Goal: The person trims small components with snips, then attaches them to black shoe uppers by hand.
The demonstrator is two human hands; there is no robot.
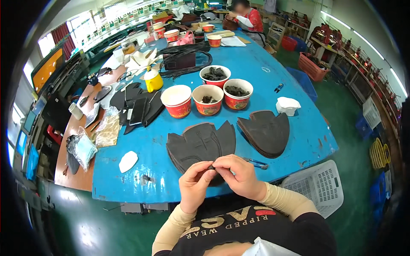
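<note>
Close to the table's near edge, my left hand (194, 186) and my right hand (240, 176) meet fingertip to fingertip. Both pinch a small dark piece (211, 167), mostly hidden by the fingers; its kind is too small to make out. Just beyond them lies a stack of black cut leather-like pieces (200, 144) with notched far edges and raised lines. A second black stack (265, 133) with a rounded near end sits to its right. By my right hand is a cutter-like tool with a dark handle (257, 163).
Behind the stacks stand red-and-white paper tubs, including one holding dark scraps (237, 93) and one pale inside (176, 101). A yellow pot (152, 80), a phone (138, 112) and crumpled white paper (288, 106) lie around. A white basket (318, 187) stands below right. Another person (250, 20) sits far back.
</note>
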